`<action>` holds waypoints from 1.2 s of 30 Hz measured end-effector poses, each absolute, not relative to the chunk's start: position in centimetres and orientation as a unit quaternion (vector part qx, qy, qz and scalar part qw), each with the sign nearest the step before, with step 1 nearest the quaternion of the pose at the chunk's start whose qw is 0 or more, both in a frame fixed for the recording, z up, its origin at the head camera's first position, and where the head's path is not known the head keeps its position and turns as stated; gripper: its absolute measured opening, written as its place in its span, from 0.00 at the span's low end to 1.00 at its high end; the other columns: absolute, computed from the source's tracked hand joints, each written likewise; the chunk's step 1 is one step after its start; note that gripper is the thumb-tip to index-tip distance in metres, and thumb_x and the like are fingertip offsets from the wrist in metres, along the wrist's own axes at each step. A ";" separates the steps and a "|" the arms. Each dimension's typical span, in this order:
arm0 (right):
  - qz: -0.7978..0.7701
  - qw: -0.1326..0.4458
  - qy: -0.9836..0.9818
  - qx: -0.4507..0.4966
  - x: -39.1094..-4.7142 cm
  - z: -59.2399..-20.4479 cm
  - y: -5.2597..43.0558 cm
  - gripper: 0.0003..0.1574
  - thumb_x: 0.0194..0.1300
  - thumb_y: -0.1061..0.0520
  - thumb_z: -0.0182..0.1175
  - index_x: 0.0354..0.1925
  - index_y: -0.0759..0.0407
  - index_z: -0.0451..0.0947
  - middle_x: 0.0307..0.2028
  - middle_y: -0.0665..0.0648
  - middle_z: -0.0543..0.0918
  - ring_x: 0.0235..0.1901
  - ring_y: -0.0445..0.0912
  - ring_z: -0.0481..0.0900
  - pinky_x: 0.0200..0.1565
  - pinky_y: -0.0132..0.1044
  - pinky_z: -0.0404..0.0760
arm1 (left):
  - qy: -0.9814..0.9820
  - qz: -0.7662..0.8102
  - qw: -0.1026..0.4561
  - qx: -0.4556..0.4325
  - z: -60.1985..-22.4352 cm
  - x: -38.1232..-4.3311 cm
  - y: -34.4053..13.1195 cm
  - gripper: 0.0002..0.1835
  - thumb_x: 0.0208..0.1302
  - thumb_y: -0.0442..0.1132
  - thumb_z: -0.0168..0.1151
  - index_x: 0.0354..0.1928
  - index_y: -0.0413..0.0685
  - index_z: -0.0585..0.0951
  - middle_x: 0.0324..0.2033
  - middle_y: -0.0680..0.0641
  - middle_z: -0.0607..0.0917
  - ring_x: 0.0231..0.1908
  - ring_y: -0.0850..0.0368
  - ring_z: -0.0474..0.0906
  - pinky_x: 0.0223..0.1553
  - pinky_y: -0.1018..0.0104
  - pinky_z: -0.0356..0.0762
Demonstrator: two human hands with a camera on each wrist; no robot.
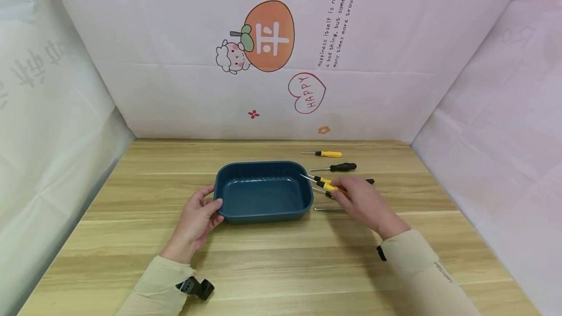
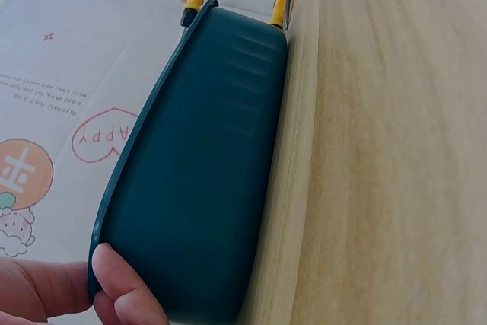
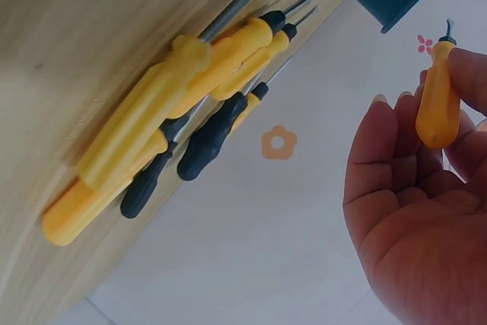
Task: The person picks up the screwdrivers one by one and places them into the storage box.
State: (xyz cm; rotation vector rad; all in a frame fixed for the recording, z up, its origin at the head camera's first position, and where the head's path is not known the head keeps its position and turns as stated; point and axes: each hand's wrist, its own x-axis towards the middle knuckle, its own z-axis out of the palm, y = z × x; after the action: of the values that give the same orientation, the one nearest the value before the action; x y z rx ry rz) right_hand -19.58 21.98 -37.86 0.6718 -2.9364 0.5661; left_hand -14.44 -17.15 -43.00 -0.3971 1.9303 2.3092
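Note:
A dark blue-green rectangular tray (image 1: 261, 200) stands on the wooden table, its inside bare. My left hand (image 1: 198, 217) grips its left end, the thumb over the rim, as the left wrist view also shows at the tray wall (image 2: 190, 165). My right hand (image 1: 363, 204) pinches a screwdriver with a yellow handle and black collar (image 3: 438, 104) between thumb and fingers. In the head view its metal shaft points left, with the tip overlapping the tray's right rim. Under and beside this hand lie several other screwdrivers, partly hidden by it.
At the back right lie a small yellow screwdriver (image 1: 331, 154) and a black-handled one (image 1: 344, 167). A clear yellowish-handled screwdriver (image 3: 141, 116) lies nearest in the right wrist view. White printed sheets (image 1: 175, 62) wall the table at the back and sides.

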 end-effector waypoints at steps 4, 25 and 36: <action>0.184 0.036 -0.957 0.222 -20.0 -37.6 21.2 0.10 0.76 0.52 0.63 0.49 0.55 0.85 0.37 0.49 0.81 0.38 0.47 0.74 0.41 0.42 0.75 | 0.634 0.761 0.053 -0.130 -43.0 -14.5 -17.1 0.29 0.80 0.34 0.53 0.78 0.47 0.60 0.41 0.49 0.71 0.30 0.62 0.76 0.35 0.75 0.82; 0.202 0.038 -0.947 0.248 -21.8 -37.7 17.4 0.12 0.76 0.51 0.63 0.51 0.55 0.85 0.41 0.51 0.82 0.43 0.47 0.74 0.46 0.44 0.80 | 0.631 0.764 0.050 -0.128 -43.0 -14.5 -17.1 0.29 0.80 0.33 0.52 0.79 0.46 0.60 0.41 0.48 0.71 0.31 0.60 0.76 0.36 0.74 0.82; 0.191 0.018 -0.944 0.268 -23.1 -37.2 14.5 0.12 0.77 0.52 0.62 0.51 0.55 0.84 0.46 0.54 0.84 0.45 0.49 0.77 0.51 0.46 0.84 | 0.630 0.763 0.047 -0.136 -43.0 -14.6 -17.1 0.28 0.80 0.33 0.53 0.78 0.47 0.62 0.41 0.48 0.71 0.31 0.60 0.76 0.36 0.73 0.82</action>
State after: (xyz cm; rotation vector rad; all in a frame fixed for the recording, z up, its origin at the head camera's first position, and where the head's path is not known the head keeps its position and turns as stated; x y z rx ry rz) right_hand -23.11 14.53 -37.21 0.8326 -2.9323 0.5934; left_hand -14.62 -17.06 -43.00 -0.4143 1.9228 2.3273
